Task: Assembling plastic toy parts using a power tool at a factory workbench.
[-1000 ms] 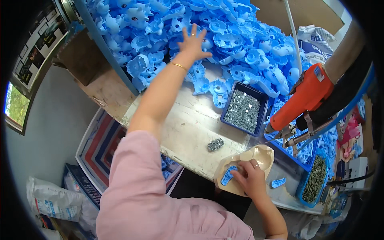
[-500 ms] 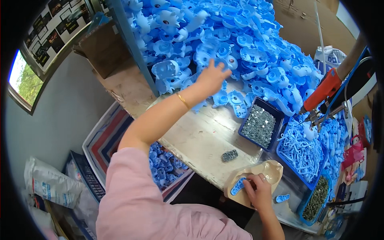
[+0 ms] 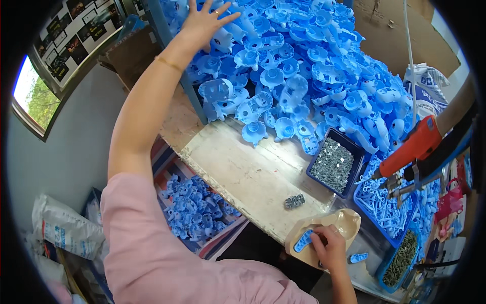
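Note:
My left hand [image 3: 206, 23] reaches to the far left over a large heap of light-blue plastic toy shells [image 3: 298, 55]. Its fingers are spread and nothing is gripped in it. Near the front edge of the table, my right hand [image 3: 331, 247] rests on a beige moulded fixture [image 3: 298, 226] with curled fingers. Its fingertips touch the end of a small blue plastic piece [image 3: 305, 240] set in the fixture's hollow; whatever is between them is hidden. Another small blue piece [image 3: 359, 258] lies on the table just right of this hand.
A dark-blue tray of small metal screws [image 3: 332, 161] stands right of centre, near a small pile of metal parts [image 3: 294, 201]. Bins of blue parts [image 3: 387, 207] and greenish pieces [image 3: 400, 258] are at right. A red-bodied power screwdriver [image 3: 412, 144] hangs above. Below left, a box holds blue parts [image 3: 197, 210].
My left hand has moved left and farther away across the heap, its fingers now spread wide. The right hand stays on the fixture. The view has shifted slightly.

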